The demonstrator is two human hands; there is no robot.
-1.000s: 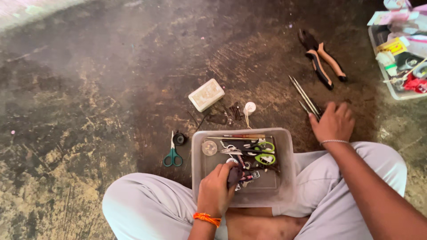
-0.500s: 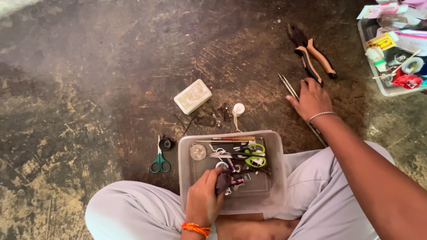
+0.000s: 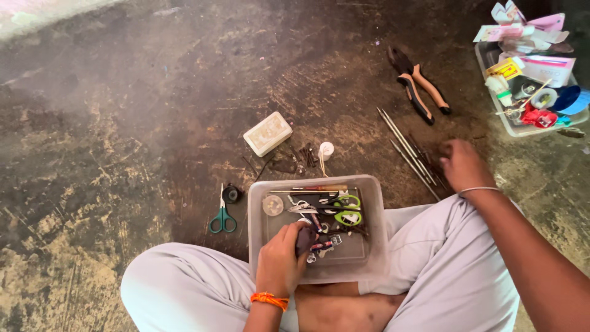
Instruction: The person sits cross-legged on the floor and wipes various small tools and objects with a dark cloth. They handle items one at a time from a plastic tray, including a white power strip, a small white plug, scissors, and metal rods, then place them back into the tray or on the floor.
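The left hand [image 3: 279, 258] remains in the clear tub [image 3: 258, 246] on the lap, clenched on a dark tool [image 3: 305, 238]. The right hand [image 3: 462, 165] has moved along the floor onto the thin metal rods [image 3: 402, 146] beside the pliers [image 3: 419, 87]; whether it grips them cannot be told.

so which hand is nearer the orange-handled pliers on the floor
Right. The right hand rests on the floor by the thin metal rods, just below the orange-handled pliers. The left hand is farther off, inside the clear plastic tray on the lap.
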